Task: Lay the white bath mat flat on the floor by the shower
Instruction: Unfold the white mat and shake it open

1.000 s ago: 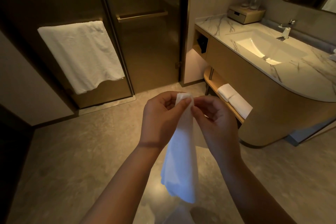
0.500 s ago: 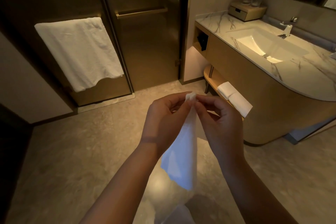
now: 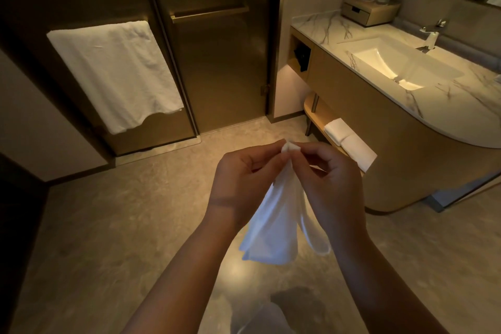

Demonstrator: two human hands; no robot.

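Both hands are raised in front of the person, above the floor (image 3: 113,225). The left hand (image 3: 244,179) and the right hand (image 3: 329,179) meet at the top corner of the white bath mat (image 3: 273,228), and the fingers (image 3: 271,148) of each hand pinch this corner together. The mat hangs down between the wrists in loose folds and does not touch the floor. Behind, a white towel (image 3: 113,73) hangs on the glass shower door (image 3: 217,68). Two folded towels (image 3: 349,144) lie on the shelf under the tabletop (image 3: 447,116).
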